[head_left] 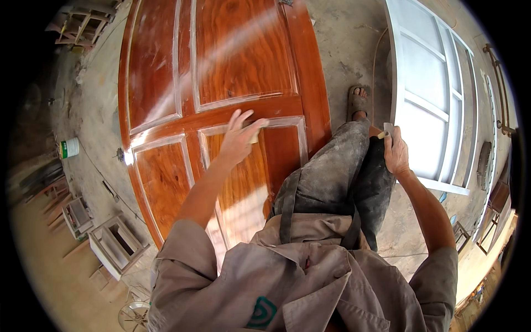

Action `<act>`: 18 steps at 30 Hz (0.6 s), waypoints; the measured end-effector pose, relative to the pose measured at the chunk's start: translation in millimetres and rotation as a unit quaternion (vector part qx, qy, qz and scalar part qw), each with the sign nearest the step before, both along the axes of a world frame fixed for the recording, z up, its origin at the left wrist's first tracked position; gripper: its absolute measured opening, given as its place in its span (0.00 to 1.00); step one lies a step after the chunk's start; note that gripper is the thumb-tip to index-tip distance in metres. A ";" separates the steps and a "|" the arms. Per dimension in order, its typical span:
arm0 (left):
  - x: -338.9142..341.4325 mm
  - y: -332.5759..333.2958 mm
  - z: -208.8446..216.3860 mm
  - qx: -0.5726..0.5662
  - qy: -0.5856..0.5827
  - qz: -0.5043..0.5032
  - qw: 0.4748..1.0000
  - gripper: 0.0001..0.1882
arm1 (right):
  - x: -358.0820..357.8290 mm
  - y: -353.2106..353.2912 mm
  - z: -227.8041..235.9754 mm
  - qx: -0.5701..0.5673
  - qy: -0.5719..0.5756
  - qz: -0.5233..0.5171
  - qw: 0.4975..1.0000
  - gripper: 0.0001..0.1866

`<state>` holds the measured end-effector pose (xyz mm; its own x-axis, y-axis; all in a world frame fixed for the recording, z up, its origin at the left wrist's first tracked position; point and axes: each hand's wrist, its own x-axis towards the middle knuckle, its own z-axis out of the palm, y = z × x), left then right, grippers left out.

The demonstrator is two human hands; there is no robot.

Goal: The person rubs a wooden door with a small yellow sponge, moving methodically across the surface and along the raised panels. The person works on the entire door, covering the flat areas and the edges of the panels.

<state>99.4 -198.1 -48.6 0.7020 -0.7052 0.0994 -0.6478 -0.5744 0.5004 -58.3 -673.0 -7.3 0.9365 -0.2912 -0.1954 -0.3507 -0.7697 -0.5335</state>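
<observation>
Buckets first: a small white and green bucket (69, 148) stands on the concrete floor (99, 116) at nine o'clock, with wooden frames (113, 243) lying at seven o'clock. Glossy reddish wooden door (221, 83) lies flat from twelve o'clock down to the centre. Left hand (239, 138) rests on a lower panel near the centre, fingers spread, pressing a small pale pad (255, 137) under the thumb. Right hand (396, 154), at three o'clock on the dusty trouser knee (337, 166), grips a small tool (385, 130), fingers curled. White window frame (437, 99) lies at two o'clock.
</observation>
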 end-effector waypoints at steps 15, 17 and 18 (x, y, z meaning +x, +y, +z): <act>-12.1 142.2 -19.6 0.145 -0.019 0.221 0.964 0.32 | -10.2 -2.3 -17.8 0.007 -0.059 -0.028 0.998 0.11; -22.9 88.3 -13.3 0.073 0.013 0.229 0.971 0.30 | -22.9 -17.9 -24.3 -0.015 -0.038 -0.010 0.999 0.11; -30.0 47.4 -11.3 0.051 0.024 0.222 0.973 0.30 | -18.1 -15.6 -20.9 -0.007 -0.034 -0.017 0.999 0.11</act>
<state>69.5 -150.7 -59.9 0.9423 -0.3349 0.0040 -0.3007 -0.8407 0.4504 -76.3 -688.6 -28.3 0.9368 -0.3258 -0.1273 -0.3404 -0.7656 -0.5458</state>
